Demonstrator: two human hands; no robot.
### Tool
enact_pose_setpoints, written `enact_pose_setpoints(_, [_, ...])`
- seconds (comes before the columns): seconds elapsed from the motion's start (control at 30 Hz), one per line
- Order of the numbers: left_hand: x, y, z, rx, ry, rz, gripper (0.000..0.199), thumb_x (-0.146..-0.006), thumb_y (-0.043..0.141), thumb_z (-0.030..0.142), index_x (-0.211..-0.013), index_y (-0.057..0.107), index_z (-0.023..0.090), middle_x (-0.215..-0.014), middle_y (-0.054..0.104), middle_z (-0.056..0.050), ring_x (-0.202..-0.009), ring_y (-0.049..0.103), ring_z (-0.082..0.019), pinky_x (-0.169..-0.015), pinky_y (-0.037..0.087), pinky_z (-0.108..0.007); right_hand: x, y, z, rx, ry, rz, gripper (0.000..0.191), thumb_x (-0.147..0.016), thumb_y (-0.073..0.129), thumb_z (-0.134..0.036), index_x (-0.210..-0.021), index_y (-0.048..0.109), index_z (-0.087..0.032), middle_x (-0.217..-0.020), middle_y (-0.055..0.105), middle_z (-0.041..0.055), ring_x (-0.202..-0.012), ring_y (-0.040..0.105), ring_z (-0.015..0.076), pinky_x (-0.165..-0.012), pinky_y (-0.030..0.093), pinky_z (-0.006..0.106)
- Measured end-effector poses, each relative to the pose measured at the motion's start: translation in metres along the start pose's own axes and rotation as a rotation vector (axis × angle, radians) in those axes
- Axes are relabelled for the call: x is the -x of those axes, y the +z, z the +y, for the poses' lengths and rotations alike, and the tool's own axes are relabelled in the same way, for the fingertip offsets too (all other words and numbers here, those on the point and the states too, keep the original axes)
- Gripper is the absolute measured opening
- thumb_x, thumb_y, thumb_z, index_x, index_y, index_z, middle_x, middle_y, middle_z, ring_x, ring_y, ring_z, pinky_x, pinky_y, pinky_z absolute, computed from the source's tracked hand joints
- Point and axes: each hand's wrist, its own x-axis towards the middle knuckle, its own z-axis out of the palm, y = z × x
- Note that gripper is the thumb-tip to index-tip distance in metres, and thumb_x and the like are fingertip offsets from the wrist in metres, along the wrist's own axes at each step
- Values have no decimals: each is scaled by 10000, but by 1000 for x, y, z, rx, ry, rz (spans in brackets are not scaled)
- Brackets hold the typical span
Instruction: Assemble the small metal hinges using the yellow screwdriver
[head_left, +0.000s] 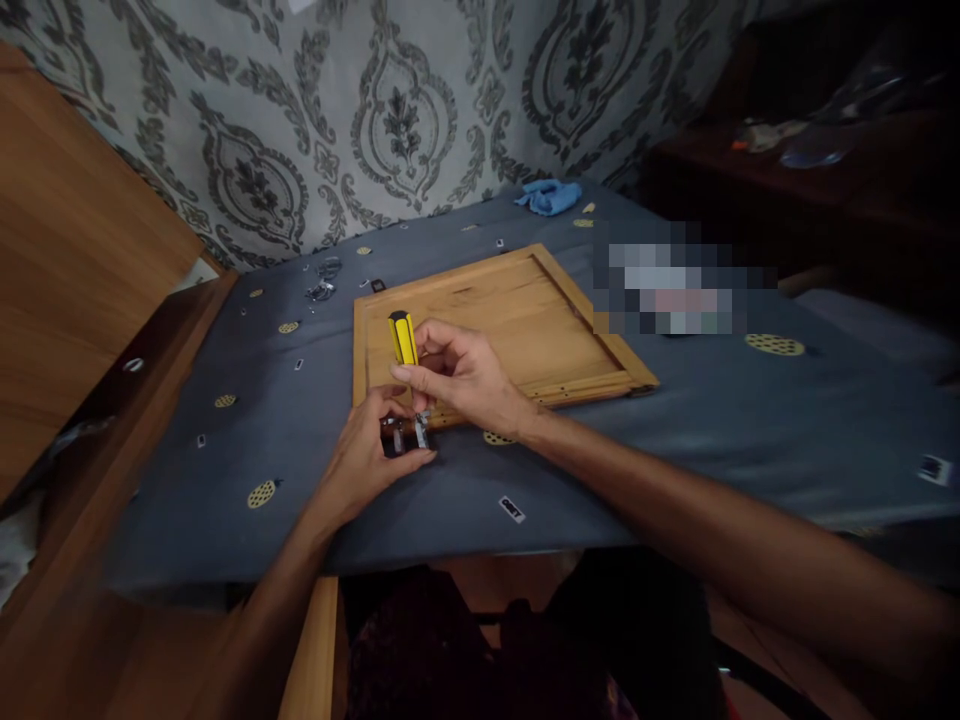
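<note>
A framed wooden panel (487, 310), like a small cabinet door, lies flat on the cloth-covered table. My right hand (469, 375) is closed round a screwdriver with a yellow and black handle (403, 338). The tool stands nearly upright over the panel's near left edge, its tip hidden by my fingers. Below it, a metal hinge (421, 432) sits at that edge. My left hand (367, 450) curls around the hinge, thumb on the near side and fingers on the far side. Whether a screw is under the tip cannot be made out.
Loose metal pieces (321, 290) lie on the dark blue tablecloth (300, 450) at the back left. A crumpled blue cloth (551, 197) rests near the patterned wall. Right of the panel is a blurred-out item (675, 285). A wooden cabinet (90, 230) borders the left side.
</note>
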Motion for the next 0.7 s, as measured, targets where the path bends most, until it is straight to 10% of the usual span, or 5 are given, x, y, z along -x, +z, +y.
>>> enact_pose_setpoints(0.23, [-1, -2, 3, -12, 48, -11, 479, -740, 827, 331, -1101, 526, 242, -1192, 675, -68, -1063, 666, -282, -950, 506, -485, 1, -6, -5, 91, 26, -112, 417, -844, 753, -546, -924, 625, -156, -610, 602, -55, -546, 584, 63, -539, 476, 202])
enact_pose_setpoints(0.7, [0, 1, 1, 40, -1, -35, 592, -728, 836, 253, -1220, 507, 242, -1068, 711, -28, -1053, 673, -283, -988, 488, -499, 4, 7, -4, 13, 8, 108, 438, -710, 896, -426, -799, 529, -206, -645, 591, -84, -441, 545, 42, -407, 423, 180])
